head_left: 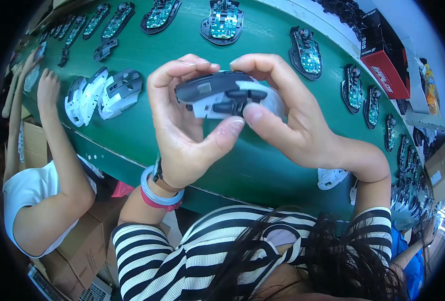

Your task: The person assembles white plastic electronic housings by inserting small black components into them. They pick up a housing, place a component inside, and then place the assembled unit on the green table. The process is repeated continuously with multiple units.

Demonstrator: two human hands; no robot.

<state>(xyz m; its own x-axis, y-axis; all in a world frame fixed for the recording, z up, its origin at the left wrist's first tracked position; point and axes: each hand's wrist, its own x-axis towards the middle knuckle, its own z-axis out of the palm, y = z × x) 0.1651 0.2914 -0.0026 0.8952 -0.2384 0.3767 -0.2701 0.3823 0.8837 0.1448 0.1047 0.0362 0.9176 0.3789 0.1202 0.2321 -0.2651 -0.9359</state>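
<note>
Above the green table, a mouse shell (215,89) in black and white plastic is held between my two hands. My left hand (182,133) curls round its left end, fingers over the far edge and thumb at the near edge. My right hand (300,118) grips the other end, its thumb pressing by the dark side buttons next to the left thumb. Several mouse bases with green circuit boards, such as the one straight ahead (224,25), lie beyond my hands. To the left rest more black and white mouse shells (119,93).
The green table (262,173) curves across the view. More mouse bases (352,90) line its right side. A red and black box (385,60) stands at the back right. On the left, a co-worker in white (47,200) reaches over the table, above cardboard boxes (82,251).
</note>
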